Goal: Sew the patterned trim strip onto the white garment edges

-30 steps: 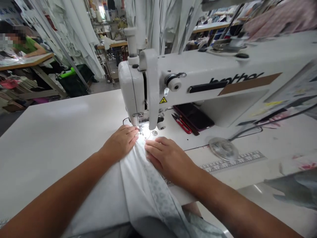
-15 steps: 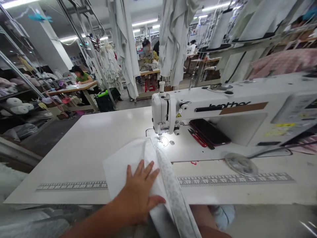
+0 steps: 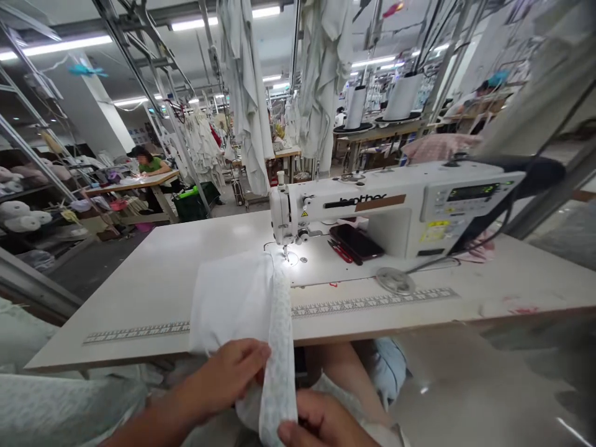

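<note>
A piece of white fabric lies on the sewing table, its far edge at the needle of the sewing machine. Along its right side a pale patterned fabric strip runs from the needle toward me and over the table's front edge. My left hand pinches the fabric at the strip's left edge, near the table edge. Lower down, my right hand grips the strip's right edge, thumb on top. Cloth hides part of the fingers of both hands.
On the machine bed lie a dark phone and red thread snips. A clear round disc rests by the printed ruler. Thread cones stand behind; white cloth hangs beyond. A co-worker sits at the far left.
My left hand, spread flat on the fabric before, has drawn back to the table edge and closed on it. My right hand has come into view holding the strip. The view has shifted.
</note>
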`<state>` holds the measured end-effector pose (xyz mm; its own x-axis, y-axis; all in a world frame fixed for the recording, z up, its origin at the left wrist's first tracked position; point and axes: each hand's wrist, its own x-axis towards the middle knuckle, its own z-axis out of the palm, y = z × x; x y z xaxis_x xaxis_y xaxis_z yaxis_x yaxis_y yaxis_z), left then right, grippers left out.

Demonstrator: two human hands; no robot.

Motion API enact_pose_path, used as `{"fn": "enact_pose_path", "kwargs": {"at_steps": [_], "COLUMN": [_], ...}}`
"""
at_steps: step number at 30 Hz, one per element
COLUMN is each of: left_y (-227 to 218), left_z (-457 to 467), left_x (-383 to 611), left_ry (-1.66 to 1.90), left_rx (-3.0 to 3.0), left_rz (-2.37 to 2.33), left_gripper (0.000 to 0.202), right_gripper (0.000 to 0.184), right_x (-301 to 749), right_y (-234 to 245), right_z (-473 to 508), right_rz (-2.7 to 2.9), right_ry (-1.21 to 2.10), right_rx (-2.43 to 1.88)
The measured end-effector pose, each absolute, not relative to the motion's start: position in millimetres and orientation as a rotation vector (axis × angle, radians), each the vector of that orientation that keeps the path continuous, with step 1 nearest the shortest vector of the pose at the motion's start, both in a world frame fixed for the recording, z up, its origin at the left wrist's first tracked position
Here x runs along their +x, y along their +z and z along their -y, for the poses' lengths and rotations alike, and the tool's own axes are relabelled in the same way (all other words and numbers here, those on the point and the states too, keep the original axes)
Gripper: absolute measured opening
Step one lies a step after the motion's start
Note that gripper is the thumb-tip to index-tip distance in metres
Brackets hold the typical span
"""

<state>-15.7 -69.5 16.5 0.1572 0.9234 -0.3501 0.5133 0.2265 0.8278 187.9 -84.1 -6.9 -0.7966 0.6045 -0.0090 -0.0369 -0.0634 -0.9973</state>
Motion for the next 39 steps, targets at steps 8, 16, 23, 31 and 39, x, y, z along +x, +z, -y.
{"fn": "enact_pose_path", "kwargs": {"at_steps": [8,16,23,31,39], "left_y": [8,-20,-16,0,30], "left_z": [93,117,131,133,131], "left_x": [12,31,31,28,35], "left_ry": [1.105,1.218,1.205,1.132,0.989], "left_rx": [0.715,0.737,0.609,0.444,0.430], "left_rz": [-1.253,-1.246,-1.177,-1.019,-0.798], "left_gripper": [0.041,0.040,0.045,0.041,0.049], "right_gripper": [0.017,0.022,0.024,0.019,0.019], "right_x": [169,214,196,190,202], "right_y": [-28,3,10,33,64], "right_z": [107,75,50,47,45], "right_rz": [2.250,2.323,2.595,2.829,2.853], "right_ry": [1.617,0.863,0.415,0.328,0.204], "right_rx": [-0.620,-0.843,-0.361,-0.186,-0.143]}}
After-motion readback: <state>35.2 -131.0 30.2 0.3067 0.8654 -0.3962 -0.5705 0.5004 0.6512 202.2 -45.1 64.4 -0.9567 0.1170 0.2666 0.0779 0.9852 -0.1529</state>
